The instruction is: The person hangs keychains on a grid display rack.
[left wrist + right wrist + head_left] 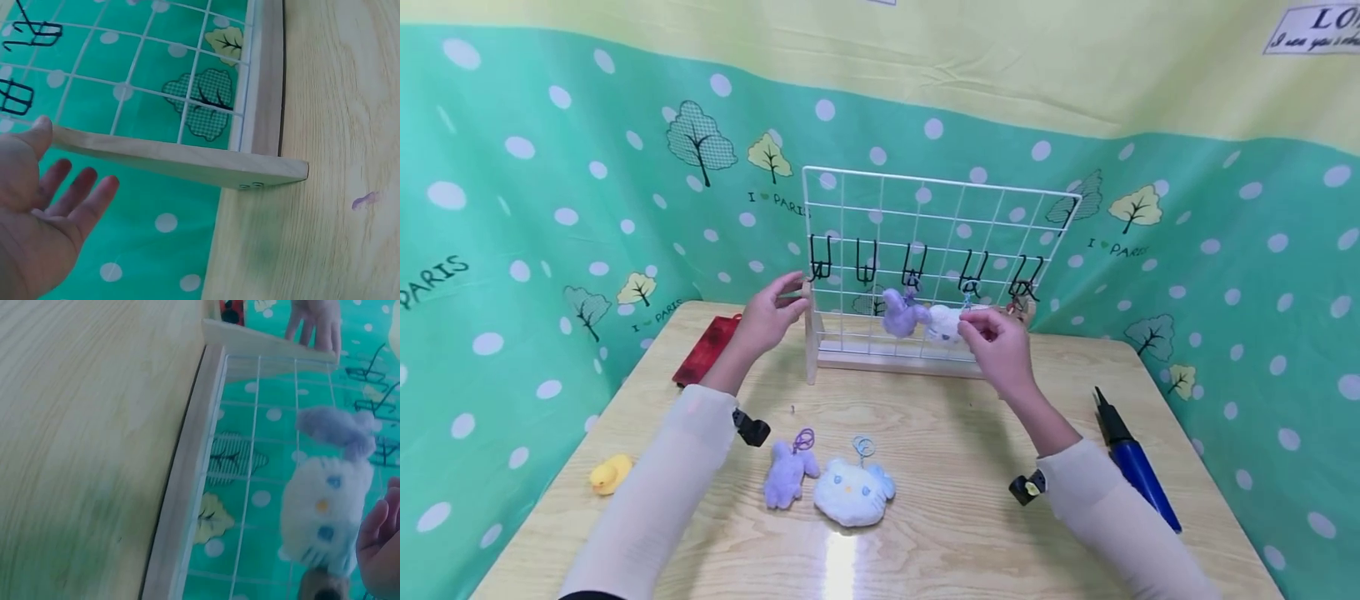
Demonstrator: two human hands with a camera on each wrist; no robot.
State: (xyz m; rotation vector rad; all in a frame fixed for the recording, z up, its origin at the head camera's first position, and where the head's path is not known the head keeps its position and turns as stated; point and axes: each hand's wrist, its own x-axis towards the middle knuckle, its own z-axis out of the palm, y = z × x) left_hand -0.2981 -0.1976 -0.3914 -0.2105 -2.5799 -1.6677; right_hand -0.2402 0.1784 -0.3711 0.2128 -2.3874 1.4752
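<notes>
My left hand (37, 219) is at the left wooden post (181, 156) of a white wire rack (940, 179). Its thumb touches the post's edge and the fingers stretch out behind. My right hand (1000, 346) is raised at the right side of a white cat plush keychain (322, 506), fingers loosely bent. In the head view its fingertips overlap the plush's edge. The cat hangs from a black hook (972, 279), beside a hanging purple plush keychain (901, 315). A brown plush (322, 584) hangs close by, partly cut off.
On the table lie a purple plush keychain (786, 477) and a white cat keychain (850, 493) with a blue ring. A yellow duck (612, 475) and a red pouch (703, 352) are at the left, a blue hand pump (1138, 467) at the right. Patterned green cloth (625, 167) surrounds the table.
</notes>
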